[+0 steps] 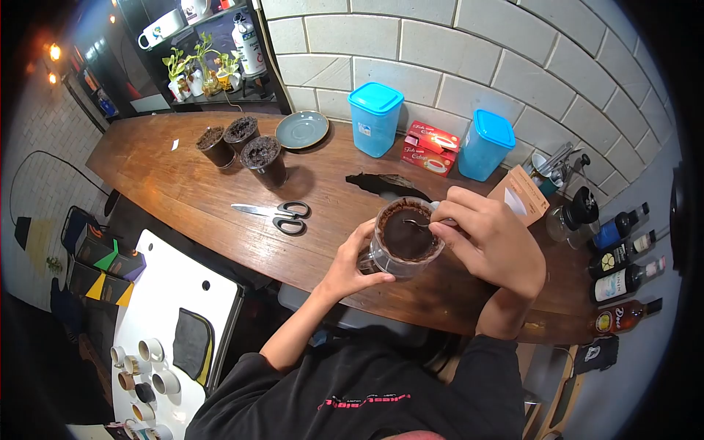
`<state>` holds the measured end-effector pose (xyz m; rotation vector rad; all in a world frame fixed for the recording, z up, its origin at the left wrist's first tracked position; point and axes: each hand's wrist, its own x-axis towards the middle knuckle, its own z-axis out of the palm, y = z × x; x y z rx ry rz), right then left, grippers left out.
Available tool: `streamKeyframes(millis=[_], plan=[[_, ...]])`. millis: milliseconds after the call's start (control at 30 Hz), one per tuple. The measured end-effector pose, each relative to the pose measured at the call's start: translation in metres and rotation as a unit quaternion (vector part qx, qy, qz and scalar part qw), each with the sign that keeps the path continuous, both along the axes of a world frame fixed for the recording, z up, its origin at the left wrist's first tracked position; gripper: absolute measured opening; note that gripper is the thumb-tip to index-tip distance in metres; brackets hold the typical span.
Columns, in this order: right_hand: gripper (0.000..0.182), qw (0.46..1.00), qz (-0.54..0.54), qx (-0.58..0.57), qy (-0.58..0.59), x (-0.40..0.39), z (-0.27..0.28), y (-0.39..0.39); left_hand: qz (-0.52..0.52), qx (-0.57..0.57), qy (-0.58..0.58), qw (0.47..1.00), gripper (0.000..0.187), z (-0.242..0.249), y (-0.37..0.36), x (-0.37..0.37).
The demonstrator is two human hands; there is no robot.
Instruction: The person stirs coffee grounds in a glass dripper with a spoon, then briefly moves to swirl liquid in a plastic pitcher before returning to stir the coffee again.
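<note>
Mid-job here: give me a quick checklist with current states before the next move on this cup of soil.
1. Cup steadied: ok, the left hand wraps its side.
2. Spoon in grip: ok, the right hand pinches the handle and its bowl is over the soil.
3. Cup resting on the counter: cannot tell, its base is hidden by the hand.
4. Soil level: ok, dark fill sits just under the rim, none seen spilling over.
5. Scissors out of the way: ok, lying closed to the left, apart from both hands.
6. Three filled cups: ok, upright by the plate.
</note>
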<state>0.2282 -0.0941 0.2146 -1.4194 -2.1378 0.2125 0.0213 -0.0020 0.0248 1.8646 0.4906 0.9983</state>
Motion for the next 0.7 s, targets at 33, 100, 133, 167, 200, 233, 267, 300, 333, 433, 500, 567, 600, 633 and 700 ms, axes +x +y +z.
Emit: streamKeyframes(millis=[33, 100, 133, 167, 200, 233, 267, 300, 333, 433, 500, 567, 600, 633, 700], plan=[[0.014, 1.0, 0.002, -0.001, -0.001, -0.0005, -0.0018, 0.0014, 0.0, 0.002, 0.0, 1.0, 0.1, 0.0, 0.0, -0.0001], [0.014, 1.0, 0.005, 0.001, -0.003, -0.0015, -0.0039, 0.0042, 0.002, 0.01, 0.003, 1.0, 0.101, -0.0002, 0.0003, -0.0002], [0.015, 1.0, 0.009, -0.014, -0.009, -0.0025, -0.0049, 0.0056, 0.003, 0.011, 0.003, 1.0, 0.101, 0.0003, -0.0001, -0.0001], [0.016, 0.999, 0.012, -0.028, -0.015, -0.0036, -0.0052, 0.0066, 0.002, 0.008, -0.002, 1.0, 0.1, 0.0006, -0.0006, 0.0003], [0.016, 0.999, 0.013, -0.027, -0.015, -0.0053, -0.0048, 0.007, 0.002, 0.004, -0.006, 1.0, 0.1, 0.0009, -0.0009, 0.0002], [0.017, 0.999, 0.021, -0.031, -0.016, -0.0069, -0.0044, 0.0071, 0.002, 0.005, -0.006, 1.0, 0.1, 0.0007, -0.0004, -0.0008], [0.017, 0.999, 0.028, -0.036, -0.018, -0.0077, -0.0042, 0.0069, -0.015, 0.007, 0.0, 1.0, 0.098, 0.0001, 0.0007, -0.0023], [0.017, 0.999, 0.028, -0.035, -0.018, -0.0075, -0.0049, 0.0067, -0.033, 0.01, 0.004, 0.999, 0.097, 0.0, 0.0017, -0.0031], [0.017, 0.998, 0.042, -0.033, -0.015, -0.0071, -0.0064, 0.0064, -0.034, 0.011, 0.004, 0.999, 0.097, 0.0003, 0.002, -0.0032], [0.017, 0.998, 0.056, -0.041, -0.009, -0.0063, -0.0044, 0.0047, -0.031, 0.026, 0.003, 0.999, 0.097, 0.0008, 0.0009, -0.0019], [0.017, 0.997, 0.057, -0.053, -0.008, -0.0054, -0.001, 0.0025, 0.002, -0.017, -0.01, 1.0, 0.099, 0.0016, -0.0023, 0.0011], [0.016, 0.995, 0.057, -0.075, -0.02, -0.0053, 0.0011, -0.0002, 0.001, -0.02, -0.01, 1.0, 0.099, 0.002, -0.0026, 0.0015], [0.016, 0.995, 0.057, -0.076, -0.019, -0.0053, 0.0013, -0.0013, 0.002, -0.022, -0.007, 1.0, 0.099, 0.0022, -0.0024, 0.0012], [0.016, 0.996, 0.059, -0.066, -0.017, -0.0053, 0.0011, -0.0022, 0.002, -0.023, -0.007, 1.0, 0.099, 0.0022, -0.0023, 0.0013], [0.015, 0.996, 0.061, -0.057, -0.013, -0.0047, 0.0, -0.0025, 0.003, -0.017, -0.011, 1.0, 0.1, 0.002, -0.0022, 0.0014]])
